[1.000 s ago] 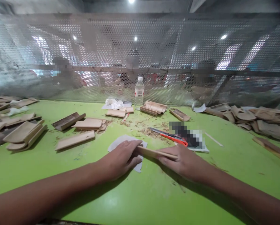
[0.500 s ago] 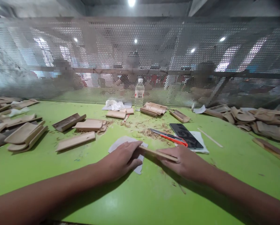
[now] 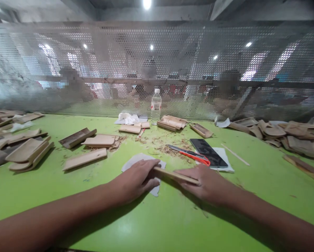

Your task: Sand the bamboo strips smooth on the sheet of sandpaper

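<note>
A pale bamboo piece (image 3: 176, 175) is held edge-on between both hands above the green table (image 3: 120, 227). My left hand (image 3: 139, 179) wraps round its left end, the thumb below and the fingers over the top. The right end is gripped by my right hand (image 3: 199, 180), with fingers along the far side. Under my left hand lies a white sheet (image 3: 132, 160), partly covered. Beyond my right hand are an orange-handled cutter (image 3: 195, 156) and a dark phone (image 3: 209, 153) resting partly on white paper (image 3: 225, 157).
Shavings (image 3: 175, 148) are scattered mid-table. A water bottle (image 3: 156, 105) stands near the perforated screen (image 3: 114, 70), with people blurred behind it. Bamboo pieces lie in a left pile (image 3: 29, 154), a right pile (image 3: 301, 136), and a stack (image 3: 100, 139). A thin stick (image 3: 235, 155) lies right of the phone.
The bamboo piece and my right hand have shifted very slightly, the piece's left end a little lower and further left. Both hands keep their hold.
</note>
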Tool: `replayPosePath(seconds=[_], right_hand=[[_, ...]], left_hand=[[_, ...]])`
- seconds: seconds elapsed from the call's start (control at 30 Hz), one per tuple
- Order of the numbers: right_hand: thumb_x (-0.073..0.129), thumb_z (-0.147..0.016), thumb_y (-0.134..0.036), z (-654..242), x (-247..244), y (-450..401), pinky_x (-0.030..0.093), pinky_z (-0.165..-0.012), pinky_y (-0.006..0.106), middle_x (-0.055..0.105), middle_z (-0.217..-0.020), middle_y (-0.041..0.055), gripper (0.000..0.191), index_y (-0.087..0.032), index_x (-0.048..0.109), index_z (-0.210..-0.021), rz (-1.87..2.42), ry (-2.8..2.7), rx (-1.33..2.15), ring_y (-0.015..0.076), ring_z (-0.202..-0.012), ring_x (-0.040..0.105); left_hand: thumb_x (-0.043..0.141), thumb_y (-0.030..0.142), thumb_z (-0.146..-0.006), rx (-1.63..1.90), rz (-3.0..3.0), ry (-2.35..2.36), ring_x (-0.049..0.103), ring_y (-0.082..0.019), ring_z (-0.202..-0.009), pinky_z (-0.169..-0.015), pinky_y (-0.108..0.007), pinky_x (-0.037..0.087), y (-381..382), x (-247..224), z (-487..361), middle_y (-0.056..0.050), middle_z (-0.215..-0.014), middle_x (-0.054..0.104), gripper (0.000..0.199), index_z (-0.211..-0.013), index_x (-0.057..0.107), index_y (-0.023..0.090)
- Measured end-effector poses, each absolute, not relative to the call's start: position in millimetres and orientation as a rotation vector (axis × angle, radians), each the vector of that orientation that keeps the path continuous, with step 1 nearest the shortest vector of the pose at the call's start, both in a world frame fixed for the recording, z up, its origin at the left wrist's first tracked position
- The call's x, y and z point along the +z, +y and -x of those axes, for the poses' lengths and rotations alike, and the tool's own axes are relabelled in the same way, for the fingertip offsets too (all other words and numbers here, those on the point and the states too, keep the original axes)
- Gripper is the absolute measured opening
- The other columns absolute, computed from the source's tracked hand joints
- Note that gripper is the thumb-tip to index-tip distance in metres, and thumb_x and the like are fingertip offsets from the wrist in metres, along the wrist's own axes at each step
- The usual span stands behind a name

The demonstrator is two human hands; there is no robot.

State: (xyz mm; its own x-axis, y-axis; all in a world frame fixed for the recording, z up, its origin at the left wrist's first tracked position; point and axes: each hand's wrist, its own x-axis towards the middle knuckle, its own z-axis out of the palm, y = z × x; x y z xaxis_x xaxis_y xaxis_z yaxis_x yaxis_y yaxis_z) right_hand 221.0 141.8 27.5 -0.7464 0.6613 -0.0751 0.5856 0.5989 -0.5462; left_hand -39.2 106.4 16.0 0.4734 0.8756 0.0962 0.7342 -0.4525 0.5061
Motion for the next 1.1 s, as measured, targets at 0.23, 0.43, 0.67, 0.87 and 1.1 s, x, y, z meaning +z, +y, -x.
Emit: replayPosePath(seconds=[0.23, 0.43, 0.67, 0.87, 1.1], right_hand=[[0.047, -0.103, -0.047, -223.8, 26.8, 147.0, 0.032, -0.054, 0.026, 0.063, -0.067, -0.0004, 0.037, -0.02, 0.069, -0.09, 0.964, -2.734, 0.863, 0.0134, -0.056, 0.051], [0.045, -0.104, -0.048, -224.0, 29.4, 146.9, 0.03, -0.052, 0.026, 0.058, -0.064, -0.002, 0.041, -0.02, 0.064, -0.081, 0.924, -2.751, 0.907, 0.0122, -0.054, 0.046], [0.049, -0.102, -0.042, -223.2, 33.1, 146.0, 0.03, -0.054, 0.026, 0.053, -0.063, -0.0029, 0.034, -0.02, 0.059, -0.077, 0.959, -2.723, 0.944, 0.0126, -0.056, 0.045], [0.053, -0.099, -0.039, -223.6, 32.9, 147.6, 0.031, -0.055, 0.028, 0.065, -0.07, 0.0008, 0.028, -0.019, 0.065, -0.082, 1.083, -2.632, 0.959, 0.0149, -0.059, 0.05], [0.053, -0.098, -0.038, -224.5, 32.7, 149.5, 0.03, -0.055, 0.028, 0.062, -0.07, 0.0013, 0.03, -0.017, 0.065, -0.08, 1.117, -2.581, 0.987, 0.0147, -0.06, 0.048]], left_hand=[[0.061, 0.03, -0.097, 0.481, -2.348, 1.327, 0.059, -0.03, -0.123, -0.106, -0.043, 0.045, 107.1, 14.9, 39.6, -0.011, -0.136, 0.063, 0.05, -0.144, 0.05, 0.018], [0.061, 0.026, -0.095, 0.476, -2.356, 1.305, 0.059, -0.03, -0.122, -0.104, -0.042, 0.046, 106.3, 14.6, 40.5, -0.011, -0.135, 0.063, 0.051, -0.145, 0.049, 0.019], [0.059, 0.027, -0.097, 0.463, -2.345, 1.304, 0.057, -0.03, -0.126, -0.109, -0.043, 0.043, 106.0, 19.2, 38.1, -0.012, -0.139, 0.061, 0.048, -0.143, 0.049, 0.018], [0.061, 0.031, -0.099, 0.475, -2.329, 1.313, 0.056, -0.03, -0.127, -0.109, -0.043, 0.042, 106.0, 18.6, 38.5, -0.012, -0.141, 0.06, 0.051, -0.146, 0.047, 0.018], [0.063, 0.031, -0.098, 0.485, -2.323, 1.329, 0.057, -0.031, -0.127, -0.109, -0.042, 0.043, 106.1, 18.9, 38.4, -0.012, -0.141, 0.06, 0.052, -0.146, 0.048, 0.018]])
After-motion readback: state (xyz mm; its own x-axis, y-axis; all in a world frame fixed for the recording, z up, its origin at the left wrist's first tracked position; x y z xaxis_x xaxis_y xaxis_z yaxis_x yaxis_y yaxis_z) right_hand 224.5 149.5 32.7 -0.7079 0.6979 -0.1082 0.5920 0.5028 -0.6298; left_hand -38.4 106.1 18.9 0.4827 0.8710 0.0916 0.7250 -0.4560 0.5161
